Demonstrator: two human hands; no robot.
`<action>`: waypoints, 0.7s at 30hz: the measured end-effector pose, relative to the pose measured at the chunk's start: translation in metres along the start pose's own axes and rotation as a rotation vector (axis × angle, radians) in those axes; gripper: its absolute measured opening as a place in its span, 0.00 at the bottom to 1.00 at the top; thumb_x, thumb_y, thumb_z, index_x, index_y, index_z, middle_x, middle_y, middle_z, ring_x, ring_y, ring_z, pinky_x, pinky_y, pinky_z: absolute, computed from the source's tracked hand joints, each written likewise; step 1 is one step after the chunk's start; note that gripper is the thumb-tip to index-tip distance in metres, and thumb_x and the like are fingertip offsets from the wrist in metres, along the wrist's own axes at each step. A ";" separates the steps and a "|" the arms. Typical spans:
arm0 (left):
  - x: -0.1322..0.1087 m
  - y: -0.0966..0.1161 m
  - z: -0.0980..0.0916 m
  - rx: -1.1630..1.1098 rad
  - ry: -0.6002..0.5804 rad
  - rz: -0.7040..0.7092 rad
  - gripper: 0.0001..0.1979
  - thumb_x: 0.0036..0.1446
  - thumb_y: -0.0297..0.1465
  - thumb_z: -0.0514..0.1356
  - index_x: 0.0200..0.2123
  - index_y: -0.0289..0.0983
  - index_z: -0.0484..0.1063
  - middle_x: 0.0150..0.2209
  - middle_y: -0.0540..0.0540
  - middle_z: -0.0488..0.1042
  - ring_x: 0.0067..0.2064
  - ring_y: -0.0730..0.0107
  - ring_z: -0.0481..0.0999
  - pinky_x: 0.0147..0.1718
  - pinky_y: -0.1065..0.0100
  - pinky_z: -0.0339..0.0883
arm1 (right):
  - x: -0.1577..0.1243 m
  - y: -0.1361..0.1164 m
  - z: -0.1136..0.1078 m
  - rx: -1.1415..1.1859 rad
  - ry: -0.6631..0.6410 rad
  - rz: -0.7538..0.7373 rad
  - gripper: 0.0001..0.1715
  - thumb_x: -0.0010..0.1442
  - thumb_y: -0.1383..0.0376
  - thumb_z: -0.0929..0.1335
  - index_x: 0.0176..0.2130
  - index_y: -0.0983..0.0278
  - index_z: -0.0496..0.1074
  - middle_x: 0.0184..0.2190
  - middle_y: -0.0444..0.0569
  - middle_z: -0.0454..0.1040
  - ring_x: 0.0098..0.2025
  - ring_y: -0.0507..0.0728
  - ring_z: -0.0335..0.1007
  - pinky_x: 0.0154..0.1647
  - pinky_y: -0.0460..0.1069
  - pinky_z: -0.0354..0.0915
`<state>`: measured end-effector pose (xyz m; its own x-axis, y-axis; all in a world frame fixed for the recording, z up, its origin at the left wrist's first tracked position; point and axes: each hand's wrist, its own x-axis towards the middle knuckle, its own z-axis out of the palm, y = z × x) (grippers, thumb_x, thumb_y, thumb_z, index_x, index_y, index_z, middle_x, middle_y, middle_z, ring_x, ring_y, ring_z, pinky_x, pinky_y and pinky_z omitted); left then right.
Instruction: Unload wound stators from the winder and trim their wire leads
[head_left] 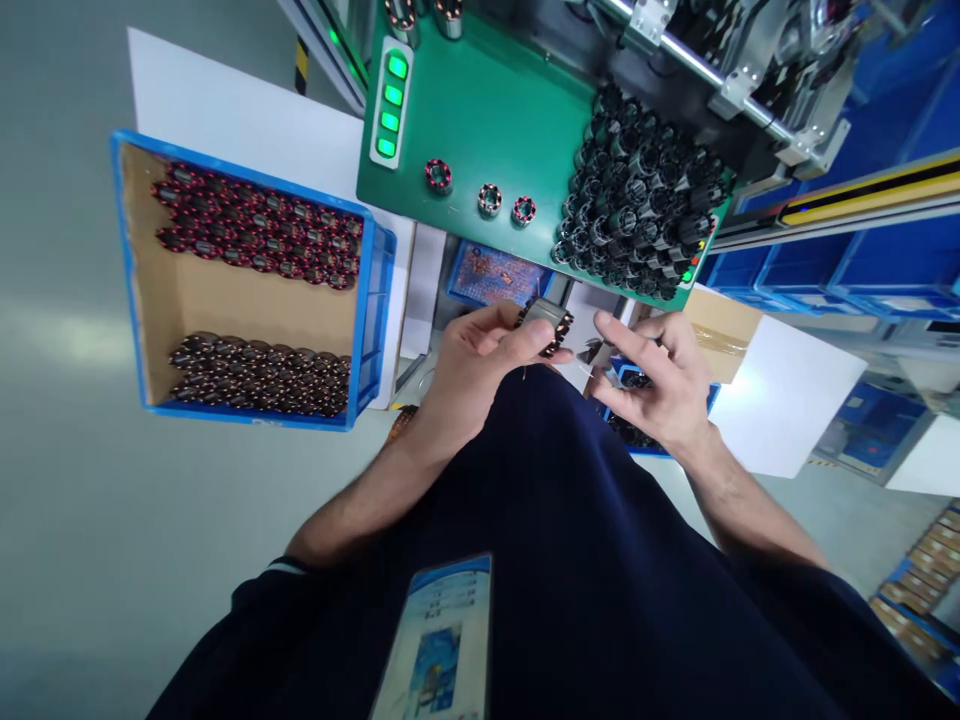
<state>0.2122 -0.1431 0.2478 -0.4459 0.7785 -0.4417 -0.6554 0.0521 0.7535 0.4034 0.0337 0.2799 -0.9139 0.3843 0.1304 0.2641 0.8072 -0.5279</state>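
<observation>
My left hand (480, 365) is closed around a motor stator (546, 318), thumb on its bare metal side and fingers behind it. Copper windings show at the stator's ends, and thin wire ends stick out from it. To the right, a short gap away, my right hand (667, 385) curls around a small grey metal tool (612, 376). Most of that tool is hidden by the fingers, so its exact kind is unclear. Just beyond both hands lies the front edge of the green work surface (480, 120).
Three wound stators, one a red-wired stator (438, 176), stand on the green surface near a pile of black cores (637, 190). A blue crate (255, 310) with stator rows is left. A blue tray (499, 275) holds copper scraps. Machine rails (705, 65) edge the upper right.
</observation>
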 end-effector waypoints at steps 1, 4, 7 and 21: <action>-0.002 0.003 0.005 0.004 -0.028 0.004 0.30 0.68 0.61 0.77 0.39 0.43 0.73 0.41 0.48 0.86 0.47 0.55 0.92 0.48 0.49 0.94 | 0.002 -0.003 -0.005 0.000 0.014 -0.016 0.40 0.72 0.57 0.81 0.78 0.39 0.79 0.43 0.50 0.72 0.44 0.66 0.73 0.47 0.64 0.78; -0.005 0.009 0.015 -0.076 -0.092 -0.009 0.27 0.69 0.57 0.78 0.40 0.43 0.75 0.40 0.49 0.86 0.45 0.55 0.92 0.47 0.51 0.92 | 0.006 -0.008 -0.011 0.015 0.017 -0.001 0.39 0.73 0.53 0.82 0.78 0.39 0.80 0.44 0.51 0.71 0.44 0.65 0.73 0.48 0.64 0.78; -0.005 0.012 0.021 -0.196 -0.100 -0.070 0.24 0.66 0.52 0.82 0.39 0.42 0.78 0.40 0.50 0.87 0.45 0.58 0.92 0.49 0.55 0.90 | 0.008 -0.009 -0.012 0.030 0.043 -0.033 0.41 0.76 0.51 0.81 0.81 0.38 0.75 0.43 0.48 0.70 0.43 0.62 0.72 0.47 0.61 0.77; -0.007 0.006 0.015 -0.370 -0.034 -0.172 0.24 0.61 0.50 0.86 0.39 0.43 0.81 0.40 0.52 0.87 0.46 0.57 0.93 0.49 0.58 0.91 | 0.009 -0.004 0.003 0.118 -0.032 0.014 0.33 0.81 0.46 0.75 0.80 0.41 0.78 0.42 0.46 0.70 0.40 0.59 0.74 0.45 0.56 0.79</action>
<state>0.2211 -0.1392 0.2625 -0.2938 0.7988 -0.5250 -0.8966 -0.0400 0.4410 0.3930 0.0327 0.2812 -0.9205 0.3788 0.0964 0.2402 0.7429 -0.6249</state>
